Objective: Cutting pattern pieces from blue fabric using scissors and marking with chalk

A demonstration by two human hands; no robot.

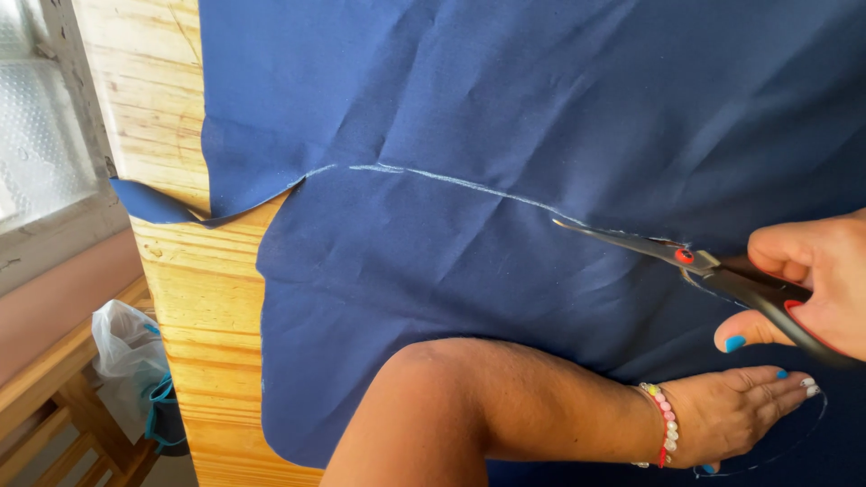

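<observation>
— Where the chalk line crosses the navy fabric, is that where she's cutting?

— Yes. The fabric lies spread over the wooden table, and the scissors have their blades on the line, slightly parted. Her right hand is closed around the handles.

— And the other one?

— Her left hand rests flat on the cloth, fingers stretched out, a beaded bracelet at the wrist. Off the table's edge hangs a plastic bag.
</observation>
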